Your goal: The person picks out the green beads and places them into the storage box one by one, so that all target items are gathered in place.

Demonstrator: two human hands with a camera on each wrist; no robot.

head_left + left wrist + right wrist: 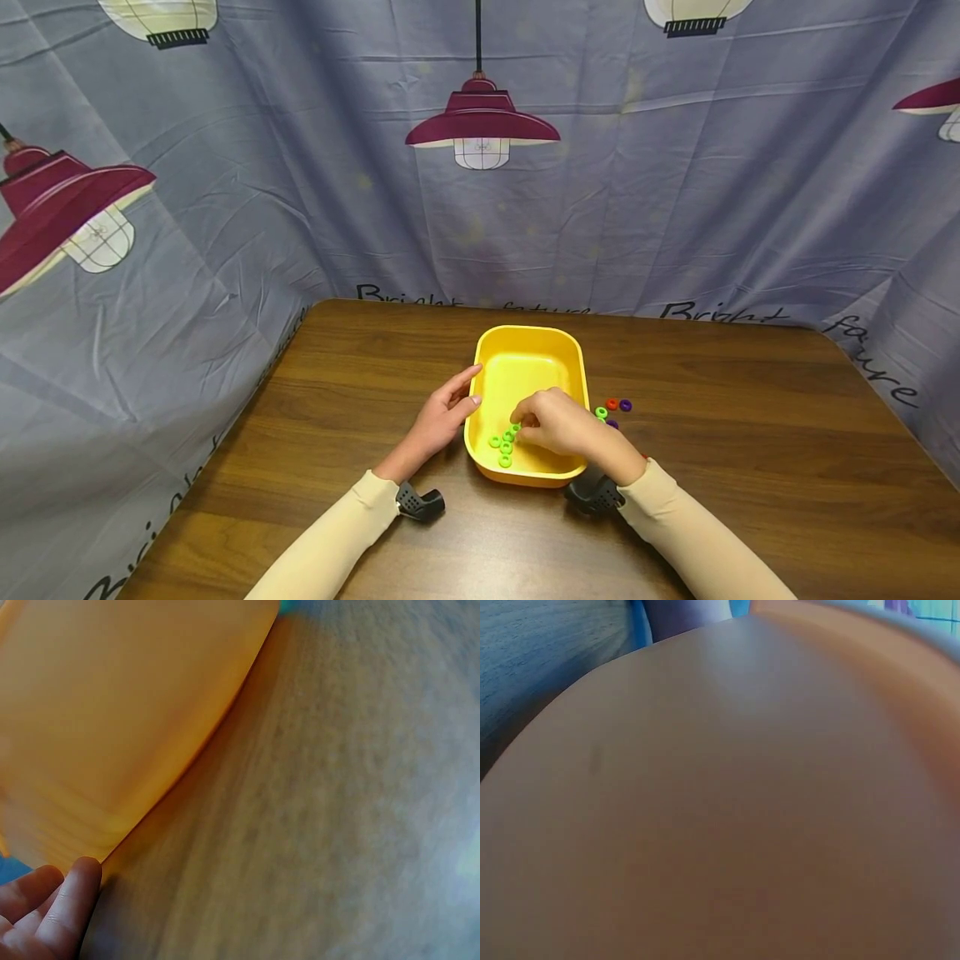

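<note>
A yellow plastic bin [529, 481] stands on the table. My left hand [441, 414] is at its left side, thumb and fingers fairly straight against the rim; in the left wrist view its fingertips [84, 881] meet the bin's edge. My right hand [557, 422] reaches over the right rim into the bin, fingers bent downward. Between its index fingertip and thumb shows a green ring-shaped bead [515, 428]. Several more green beads [506, 447] lie clustered on the bin floor beside it. The bin's wall [727, 795] fills most of the right wrist view, hiding those fingers.
Right of the bin, partly behind my right forearm, lie a green bead [601, 412], a red bead [612, 404] and purple beads [626, 406]. The wooden table [360, 358] reaches back to a grey-blue curtain [525, 233] printed with lamps.
</note>
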